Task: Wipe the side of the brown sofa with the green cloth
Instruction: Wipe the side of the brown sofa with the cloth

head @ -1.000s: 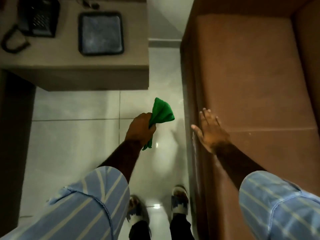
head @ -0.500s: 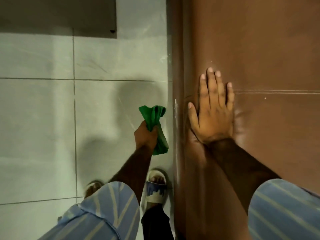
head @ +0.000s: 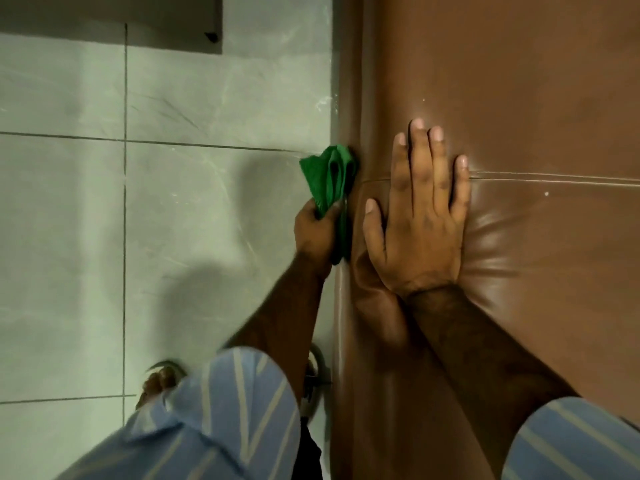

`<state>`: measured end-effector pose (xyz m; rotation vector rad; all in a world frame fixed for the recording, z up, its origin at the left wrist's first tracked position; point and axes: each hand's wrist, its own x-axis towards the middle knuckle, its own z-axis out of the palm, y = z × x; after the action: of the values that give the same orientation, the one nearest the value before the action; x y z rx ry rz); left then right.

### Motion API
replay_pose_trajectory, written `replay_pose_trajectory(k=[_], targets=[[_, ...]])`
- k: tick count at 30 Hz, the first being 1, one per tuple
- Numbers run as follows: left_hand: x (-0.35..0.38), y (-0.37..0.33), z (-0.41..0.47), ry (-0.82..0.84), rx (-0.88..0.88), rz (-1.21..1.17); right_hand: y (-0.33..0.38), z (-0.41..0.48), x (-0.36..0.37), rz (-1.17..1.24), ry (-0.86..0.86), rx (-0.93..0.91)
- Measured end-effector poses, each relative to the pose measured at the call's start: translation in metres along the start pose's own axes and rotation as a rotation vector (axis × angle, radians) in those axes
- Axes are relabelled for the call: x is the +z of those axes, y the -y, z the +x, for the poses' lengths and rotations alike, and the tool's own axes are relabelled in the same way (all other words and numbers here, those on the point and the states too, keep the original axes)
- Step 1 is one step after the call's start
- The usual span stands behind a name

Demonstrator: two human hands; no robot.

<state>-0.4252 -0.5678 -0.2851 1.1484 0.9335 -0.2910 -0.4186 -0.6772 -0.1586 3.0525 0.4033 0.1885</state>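
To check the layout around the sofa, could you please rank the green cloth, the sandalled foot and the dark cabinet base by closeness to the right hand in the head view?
1. Green cloth: just left of the right hand, against the sofa's side.
2. Sandalled foot: lower left, on the floor tiles.
3. Dark cabinet base: top left corner, farthest.

Left hand (head: 317, 233) moved right since 0.5 s ago: the bunched green cloth (head: 330, 181) was clear of the brown leather sofa (head: 519, 98), now it touches the sofa's left side face. Flat right hand (head: 420, 216) presses harder, new creases in the leather around it.
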Motion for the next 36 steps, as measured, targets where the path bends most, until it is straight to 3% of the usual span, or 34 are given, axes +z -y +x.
replay_pose_trajectory(k=[3,8,13,16,20,22,24,27,32,36], targets=[[-0.021,0.043,-0.037,0.010,-0.096,0.042,0.001,0.000,0.001,-0.009,0.016,0.002],[-0.040,0.074,-0.021,-0.010,-0.243,0.420,0.002,-0.001,0.001,-0.012,0.021,0.016],[-0.009,0.034,0.058,-0.018,-0.119,0.264,0.002,0.001,0.000,-0.022,0.019,0.018],[-0.007,0.007,0.035,0.050,-0.043,0.102,0.003,0.000,0.000,-0.017,0.016,0.017],[-0.028,0.051,-0.030,0.105,-0.107,-0.039,0.003,0.000,-0.002,-0.021,0.023,0.023],[-0.051,0.082,-0.055,0.106,-0.185,0.064,0.004,0.000,-0.001,-0.018,0.019,0.022],[-0.066,0.101,-0.069,0.098,-0.248,0.339,0.005,-0.001,-0.001,-0.008,0.012,0.023],[-0.058,0.090,-0.055,0.076,-0.303,0.548,0.004,-0.001,-0.001,-0.010,0.009,0.024],[-0.017,0.027,0.041,-0.009,-0.146,0.286,0.006,-0.002,0.000,-0.021,-0.004,0.026],[-0.014,0.015,-0.003,0.039,-0.054,0.064,0.006,-0.001,-0.003,-0.023,0.006,0.029]])
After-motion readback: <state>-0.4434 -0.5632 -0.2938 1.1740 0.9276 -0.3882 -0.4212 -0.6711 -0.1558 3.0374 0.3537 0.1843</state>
